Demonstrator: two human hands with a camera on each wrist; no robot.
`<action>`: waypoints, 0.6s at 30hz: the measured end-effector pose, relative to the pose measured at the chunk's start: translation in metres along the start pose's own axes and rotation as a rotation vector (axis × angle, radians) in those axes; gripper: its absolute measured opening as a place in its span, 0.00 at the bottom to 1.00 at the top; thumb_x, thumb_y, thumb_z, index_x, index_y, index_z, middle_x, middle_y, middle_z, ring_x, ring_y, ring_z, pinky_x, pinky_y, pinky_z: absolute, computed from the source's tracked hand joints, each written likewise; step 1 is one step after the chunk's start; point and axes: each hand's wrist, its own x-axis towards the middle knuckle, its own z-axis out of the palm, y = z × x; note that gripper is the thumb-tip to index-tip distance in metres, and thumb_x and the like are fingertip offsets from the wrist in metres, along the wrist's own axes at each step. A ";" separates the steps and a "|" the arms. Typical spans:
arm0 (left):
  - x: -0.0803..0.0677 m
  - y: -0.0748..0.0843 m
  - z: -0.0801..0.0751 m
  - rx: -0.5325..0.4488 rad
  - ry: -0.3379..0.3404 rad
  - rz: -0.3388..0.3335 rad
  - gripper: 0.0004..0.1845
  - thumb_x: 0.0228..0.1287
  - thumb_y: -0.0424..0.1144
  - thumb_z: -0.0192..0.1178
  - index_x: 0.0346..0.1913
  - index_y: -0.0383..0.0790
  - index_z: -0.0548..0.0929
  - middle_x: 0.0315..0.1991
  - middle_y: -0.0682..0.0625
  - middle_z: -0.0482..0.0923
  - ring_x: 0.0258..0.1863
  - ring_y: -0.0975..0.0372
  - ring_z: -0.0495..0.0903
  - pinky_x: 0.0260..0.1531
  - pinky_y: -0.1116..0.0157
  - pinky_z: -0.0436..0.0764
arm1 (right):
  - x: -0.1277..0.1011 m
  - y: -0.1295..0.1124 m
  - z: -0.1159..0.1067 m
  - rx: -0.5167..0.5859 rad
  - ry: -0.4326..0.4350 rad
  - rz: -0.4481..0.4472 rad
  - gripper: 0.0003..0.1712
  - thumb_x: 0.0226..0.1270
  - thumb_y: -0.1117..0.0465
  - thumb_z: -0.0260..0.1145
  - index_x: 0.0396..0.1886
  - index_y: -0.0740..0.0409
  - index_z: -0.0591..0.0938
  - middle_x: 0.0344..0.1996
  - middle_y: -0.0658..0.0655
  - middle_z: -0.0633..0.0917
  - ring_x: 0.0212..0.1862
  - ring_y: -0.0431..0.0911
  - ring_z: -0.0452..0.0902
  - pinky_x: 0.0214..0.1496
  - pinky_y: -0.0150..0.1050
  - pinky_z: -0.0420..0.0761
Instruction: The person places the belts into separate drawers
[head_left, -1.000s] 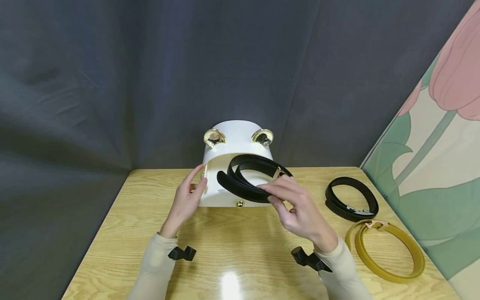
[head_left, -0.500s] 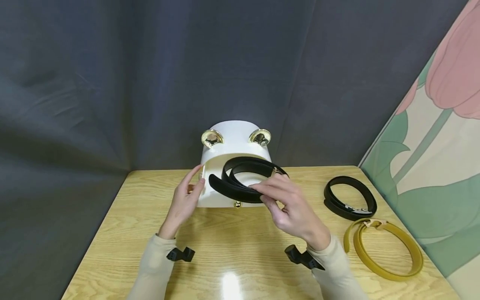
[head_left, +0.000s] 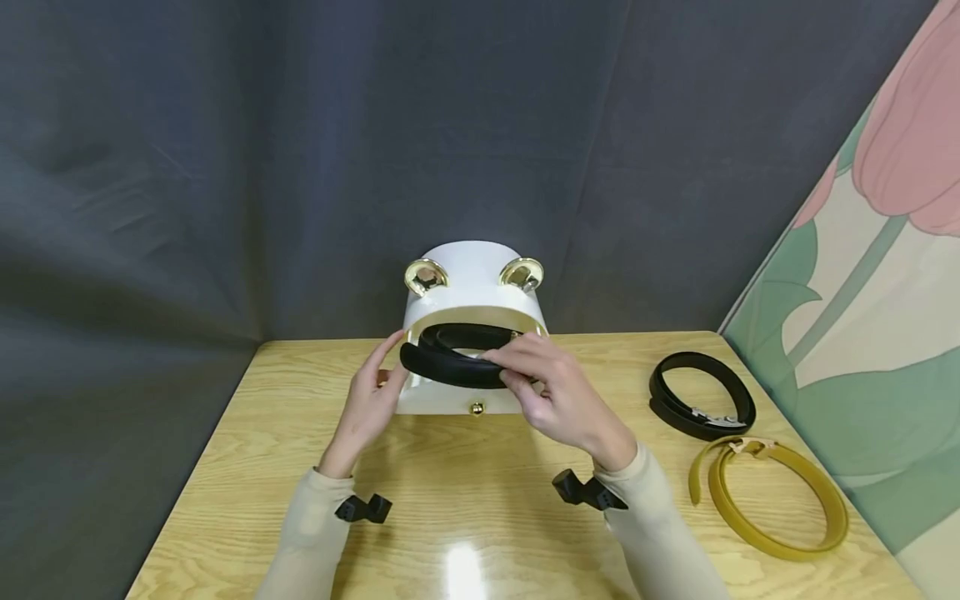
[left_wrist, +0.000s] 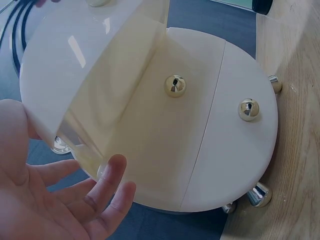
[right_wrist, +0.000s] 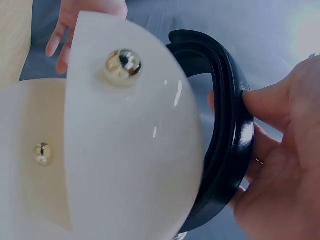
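A white rounded box with gold trim stands with its front open. My left hand holds the box at the left side of the opening. In the left wrist view, the thumb tip is hidden behind the box's pale flap, and other fingers hang loosely below its edge. My right hand pinches a coiled black belt at its near right side, thumb against fingers. The coil hovers in front of the opening, its rounded tip to the left, partly behind the box's white panel in the right wrist view.
A second coiled black belt with a silver buckle lies on the wooden table at the right. Nearer me is a coiled mustard-yellow belt. Dark cloth hangs behind the table, and a floral panel borders the right.
My right hand has moved left with the black belt, and the coil has flattened in view and come more squarely before the opening. My left hand stays at the box's side.
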 end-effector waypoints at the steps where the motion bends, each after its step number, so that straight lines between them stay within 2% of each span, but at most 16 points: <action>1: 0.000 0.000 0.001 0.004 0.002 -0.003 0.29 0.83 0.45 0.55 0.82 0.52 0.68 0.53 0.35 0.82 0.30 0.64 0.77 0.25 0.68 0.74 | 0.000 0.003 0.001 0.018 -0.001 0.017 0.20 0.69 0.73 0.64 0.56 0.59 0.91 0.45 0.53 0.91 0.46 0.44 0.81 0.48 0.40 0.80; 9: 0.002 0.002 0.001 0.020 0.002 -0.007 0.29 0.84 0.48 0.54 0.82 0.52 0.67 0.56 0.37 0.83 0.31 0.63 0.77 0.25 0.67 0.74 | 0.000 0.023 -0.003 0.213 -0.021 0.203 0.16 0.72 0.68 0.71 0.57 0.57 0.91 0.49 0.54 0.92 0.51 0.42 0.82 0.57 0.36 0.81; 14: 0.001 0.000 0.001 0.025 0.001 -0.011 0.29 0.84 0.47 0.53 0.82 0.52 0.67 0.60 0.39 0.83 0.33 0.62 0.79 0.27 0.67 0.75 | -0.001 0.029 -0.002 0.221 -0.006 0.252 0.15 0.68 0.67 0.75 0.54 0.56 0.92 0.47 0.54 0.92 0.49 0.41 0.84 0.54 0.36 0.81; 18: 0.000 0.000 0.001 0.021 -0.006 -0.008 0.29 0.84 0.47 0.53 0.82 0.51 0.67 0.60 0.38 0.82 0.31 0.62 0.77 0.25 0.67 0.74 | -0.003 0.028 0.003 0.208 0.065 0.268 0.13 0.66 0.66 0.77 0.50 0.56 0.93 0.43 0.53 0.92 0.47 0.42 0.85 0.56 0.36 0.81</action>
